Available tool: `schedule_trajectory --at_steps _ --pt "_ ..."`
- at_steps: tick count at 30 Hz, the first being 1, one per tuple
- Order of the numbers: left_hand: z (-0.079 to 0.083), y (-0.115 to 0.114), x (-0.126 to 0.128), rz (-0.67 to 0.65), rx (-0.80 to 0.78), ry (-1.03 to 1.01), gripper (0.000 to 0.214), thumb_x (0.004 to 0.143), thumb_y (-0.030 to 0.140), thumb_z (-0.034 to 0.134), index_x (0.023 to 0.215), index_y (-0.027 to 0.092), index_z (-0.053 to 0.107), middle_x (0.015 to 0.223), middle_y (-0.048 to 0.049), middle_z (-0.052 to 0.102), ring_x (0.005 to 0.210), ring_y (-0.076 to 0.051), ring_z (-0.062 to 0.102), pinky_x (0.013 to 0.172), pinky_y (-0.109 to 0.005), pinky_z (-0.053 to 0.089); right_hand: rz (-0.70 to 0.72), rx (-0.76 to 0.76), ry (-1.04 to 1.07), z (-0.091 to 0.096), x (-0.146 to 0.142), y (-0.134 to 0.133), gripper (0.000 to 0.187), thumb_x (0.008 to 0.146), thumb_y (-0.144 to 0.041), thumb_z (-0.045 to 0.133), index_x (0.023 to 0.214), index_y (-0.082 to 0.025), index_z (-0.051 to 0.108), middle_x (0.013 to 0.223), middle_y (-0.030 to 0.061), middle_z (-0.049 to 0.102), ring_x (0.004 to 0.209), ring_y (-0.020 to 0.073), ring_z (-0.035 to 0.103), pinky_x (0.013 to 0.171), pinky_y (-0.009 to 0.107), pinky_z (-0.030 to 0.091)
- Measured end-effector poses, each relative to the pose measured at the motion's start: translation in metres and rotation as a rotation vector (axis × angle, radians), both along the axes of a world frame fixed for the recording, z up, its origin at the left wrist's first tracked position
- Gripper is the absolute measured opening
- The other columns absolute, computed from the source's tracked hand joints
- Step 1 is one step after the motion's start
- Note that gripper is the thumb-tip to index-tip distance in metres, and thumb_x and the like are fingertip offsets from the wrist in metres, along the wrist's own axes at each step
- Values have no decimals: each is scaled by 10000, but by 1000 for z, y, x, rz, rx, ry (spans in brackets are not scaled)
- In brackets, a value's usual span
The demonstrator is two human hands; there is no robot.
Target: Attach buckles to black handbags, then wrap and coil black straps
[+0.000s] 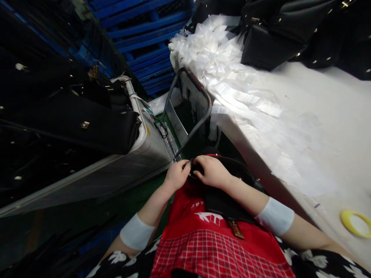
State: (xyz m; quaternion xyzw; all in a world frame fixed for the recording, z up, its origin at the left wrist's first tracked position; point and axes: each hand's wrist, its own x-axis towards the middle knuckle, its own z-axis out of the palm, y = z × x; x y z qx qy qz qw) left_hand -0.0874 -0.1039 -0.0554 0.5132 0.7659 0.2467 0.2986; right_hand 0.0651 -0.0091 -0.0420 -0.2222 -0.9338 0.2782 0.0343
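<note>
No legible words, numbers or brand names anywhere in view. Short row of small white characters [199, 205] above a white emblem [213, 218] printed on the red apron [197, 239], too small and blurred to read. Brass plate [236, 228] on the black bag [223, 202] in the lap and gold clasp [85, 124] on a stacked bag [95, 131] to the left, both without readable engraving.

Handbag [223, 200] lies on the lap, over the apron [208, 243]. Left hand [176, 175] and right hand [213, 172] sit side by side at its far end, both touching it. Table [319, 116] to the right carries a heap of plastic bags [232, 73] at its far left and a tape roll [355, 223] at the near edge. Loaded cart [145, 150] to the left. Trolley handle [194, 100] stands between cart and table.
</note>
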Motion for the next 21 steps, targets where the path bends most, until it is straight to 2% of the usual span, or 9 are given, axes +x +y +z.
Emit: schedule_trajectory --at_steps 3,9,12,14,16,18,19,21 --pt "-1 2 -4 -8 22 -29 333 915 297 435 1004 156 723 972 -91 751 891 -231 691 785 -290 497 101 -25 102 -5 0 2 139 905 -188 567 968 -158 687 979 79 690 943 179 623 873 275 444" --pt "-4 6 -1 -58 -18 10 347 928 327 426 997 155 719 958 -95 752 874 -231 691 753 -282 493 157 163 -81 -19 -4 -4 297 959 -296 520 870 -101 725 943 160 656 951 255 587 813 344 460" --pt "-5 8 -4 -50 -13 19 351 917 319 427 999 148 722 956 -93 752 870 -226 687 755 -277 487 169 81 -66 -18 2 0 275 959 -267 516 895 -104 728 959 158 670 922 234 608 829 338 465" --pt "-6 9 -9 -45 1 17 366 913 330 425 998 142 726 946 -91 751 865 -226 684 748 -275 483 49 -63 56 -13 12 7 192 925 -231 566 957 -126 725 979 124 694 906 202 632 852 313 471" --pt "-7 10 -13 -38 -5 14 386 912 358 421 968 136 731 900 -81 748 828 -222 678 722 -271 476 -145 -179 213 -5 23 17 170 888 -181 596 1004 -158 718 984 82 710 891 175 649 844 285 482" --pt "-8 12 -16 -18 -19 7 403 907 380 417 931 130 731 835 -66 736 774 -211 667 692 -265 469 -235 -205 315 2 32 24 199 879 -137 576 1010 -180 718 990 60 714 898 165 655 841 278 490" --pt "-8 13 -16 -8 -21 3 406 904 385 415 919 128 729 816 -61 731 762 -207 662 685 -261 466 -200 -189 331 4 35 24 210 881 -124 562 1004 -183 722 1004 61 714 924 169 651 862 286 489" --pt "-9 16 -15 -10 -15 -4 406 901 388 413 913 129 725 815 -58 729 769 -203 659 690 -257 463 -34 -127 285 3 34 20 234 892 -117 540 1022 -175 726 1075 85 702 1011 195 629 928 322 472"
